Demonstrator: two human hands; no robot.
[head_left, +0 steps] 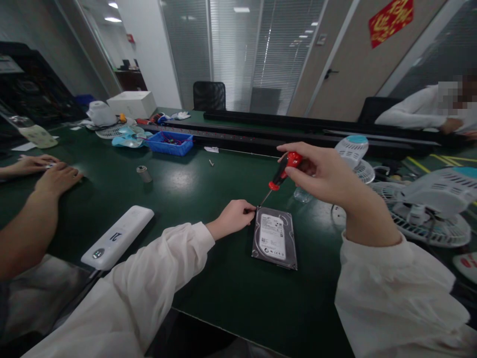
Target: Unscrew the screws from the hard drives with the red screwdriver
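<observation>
A hard disk drive (276, 237) with a white label lies flat on the dark green table (223, 288). My right hand (324, 174) is closed around the red handle of a screwdriver (280, 175), whose thin shaft slants down to the drive's far left corner. My left hand (234, 216) is curled at that same corner, fingertips pinched by the screwdriver tip and touching the drive's edge. Whether the pinch holds anything is too small to see.
A white device marked 21 (118, 236) lies left of my arm. Another person's hands (52, 174) rest at the far left. A small grey cylinder (143, 173), a blue tray (170, 142) and dismantled white fans (425, 209) sit around. A person in white sits at back right.
</observation>
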